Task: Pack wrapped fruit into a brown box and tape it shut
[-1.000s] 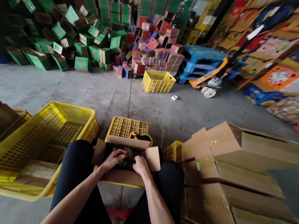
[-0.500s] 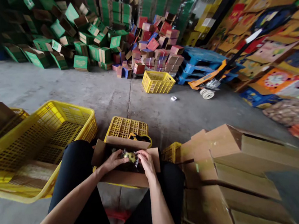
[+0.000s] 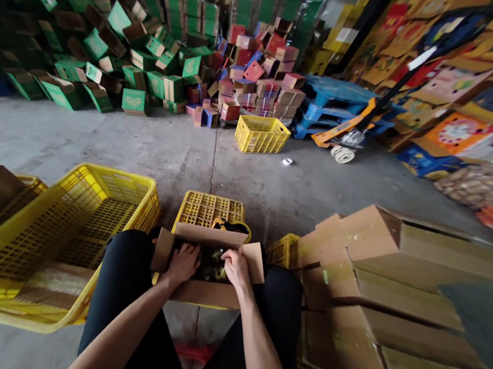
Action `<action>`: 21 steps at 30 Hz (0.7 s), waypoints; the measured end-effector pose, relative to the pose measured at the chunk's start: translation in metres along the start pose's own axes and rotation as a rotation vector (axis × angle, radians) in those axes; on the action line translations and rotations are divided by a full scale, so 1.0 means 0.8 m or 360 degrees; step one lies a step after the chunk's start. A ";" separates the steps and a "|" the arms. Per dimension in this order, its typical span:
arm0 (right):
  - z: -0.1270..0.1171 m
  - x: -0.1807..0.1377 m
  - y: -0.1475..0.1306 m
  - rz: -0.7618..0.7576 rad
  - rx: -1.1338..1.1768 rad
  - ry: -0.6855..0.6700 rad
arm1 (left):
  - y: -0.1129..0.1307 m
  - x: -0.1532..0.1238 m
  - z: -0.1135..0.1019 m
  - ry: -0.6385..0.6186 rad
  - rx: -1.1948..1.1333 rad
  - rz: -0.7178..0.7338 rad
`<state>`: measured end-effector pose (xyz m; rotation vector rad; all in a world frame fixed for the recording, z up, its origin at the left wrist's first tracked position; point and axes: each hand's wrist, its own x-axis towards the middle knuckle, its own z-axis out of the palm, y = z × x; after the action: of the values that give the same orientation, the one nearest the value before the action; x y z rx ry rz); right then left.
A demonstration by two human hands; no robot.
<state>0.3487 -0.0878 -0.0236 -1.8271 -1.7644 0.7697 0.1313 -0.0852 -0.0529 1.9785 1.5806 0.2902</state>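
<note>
An open cardboard box [image 3: 206, 294] rests between my knees with its flaps folded out. Inside it lie shiny, clear-wrapped yellowish pieces [image 3: 214, 266], too dim to name by kind. My left hand [image 3: 185, 264] reaches into the box at its left side, fingers stretched out over the contents. At the right side, my right hand [image 3: 236, 268] has its fingers bent and drawn together just over the wrapped pieces. Whatever those fingers pinch is hidden.
A big yellow crate [image 3: 135, 192] stands left of my leg, holding a cardboard piece. Cardboard boxes [image 3: 369, 235] are piled to my right. An upturned yellow crate [image 3: 207, 207] sits just ahead. Farther off are another yellow crate [image 3: 262, 133] and an orange pallet jack [image 3: 347, 127].
The clear-wrapped yellowish piece held between both hands has gone down into the box. My hands have moved apart and lower, the left one spreading into the box's left side.
</note>
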 end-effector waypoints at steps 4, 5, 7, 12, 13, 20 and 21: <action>0.003 -0.004 0.002 -0.0056 -0.0119 -0.0088 | 0.007 0.004 0.000 0.0007 0.0329 -0.0021; 0.003 -0.006 0.002 -0.0077 -0.0139 -0.0108 | 0.008 0.006 0.000 0.0009 0.0383 -0.0019; 0.004 -0.009 0.003 -0.0116 -0.0173 -0.0143 | 0.009 0.007 0.000 0.0008 0.0463 -0.0008; 0.008 -0.014 0.005 -0.0172 -0.0228 -0.0163 | 0.009 0.002 0.005 -0.0005 0.0529 0.0081; 0.009 -0.014 0.005 -0.0179 -0.0235 -0.0160 | 0.009 0.001 0.006 -0.0008 0.0528 0.0095; 0.016 -0.008 0.013 -0.0197 -0.0306 -0.0163 | 0.009 0.003 0.009 0.0042 0.0499 0.0066; 0.017 -0.008 0.013 -0.0195 -0.0319 -0.0165 | 0.009 0.003 0.009 0.0044 0.0498 0.0066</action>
<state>0.3469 -0.0954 -0.0403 -1.8116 -2.0646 0.6713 0.1419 -0.0858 -0.0549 2.2527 1.6869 0.0894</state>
